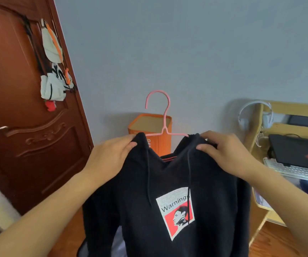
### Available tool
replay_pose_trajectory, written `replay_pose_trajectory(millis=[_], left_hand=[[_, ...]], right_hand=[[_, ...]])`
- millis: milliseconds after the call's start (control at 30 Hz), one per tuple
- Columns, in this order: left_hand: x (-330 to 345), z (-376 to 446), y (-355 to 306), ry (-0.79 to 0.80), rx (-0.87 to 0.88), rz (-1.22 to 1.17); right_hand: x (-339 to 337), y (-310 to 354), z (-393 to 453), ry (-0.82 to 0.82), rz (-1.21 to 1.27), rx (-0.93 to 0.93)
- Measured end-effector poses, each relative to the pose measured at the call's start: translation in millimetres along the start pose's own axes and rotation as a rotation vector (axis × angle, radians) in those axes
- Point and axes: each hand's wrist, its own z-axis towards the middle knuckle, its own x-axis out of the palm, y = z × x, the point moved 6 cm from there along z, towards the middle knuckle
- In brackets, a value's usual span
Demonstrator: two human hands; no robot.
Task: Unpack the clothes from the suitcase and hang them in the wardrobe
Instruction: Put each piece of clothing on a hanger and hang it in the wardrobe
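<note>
A black hoodie (149,191) with a red and white "Warnings" print hangs in front of me on a pink hanger (163,117), whose hook sticks up above the neck opening. My left hand (112,154) grips the hoodie's left shoulder near the collar. My right hand (221,153) pinches the right shoulder near the collar. Both drawstrings dangle down the chest. The suitcase and the wardrobe are out of view.
A dark red wooden door (19,136) with bags (53,71) hung on it stands at the left. An orange bin (150,130) sits against the grey wall behind the hoodie. At the right is a wooden desk (260,206) with white headphones (251,115), a laptop (298,151) and a keyboard (296,171).
</note>
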Motion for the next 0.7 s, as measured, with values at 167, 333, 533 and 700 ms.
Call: replay_pose_trajectory(millis=[167,333,533,700], left_hand=[[-14.1,-21.5,33.4,-0.065,0.024,0.015],[-56.2,-40.4,86.9,-0.142,-0.079,0.103],[-123.0,-87.6,172.2,-0.201,-0.252,0.258],[-197.8,-127.6,232.6,-0.187,-0.330,0.335]], right_hand=[[32.5,31.0,-9.4,0.333,-0.058,-0.302],[82.0,82.3,2.4,0.454,0.086,-0.411],[139.0,160.7,46.5,0.528,0.515,-0.308],[186.1,277.0,102.1,0.313,0.396,-0.571]])
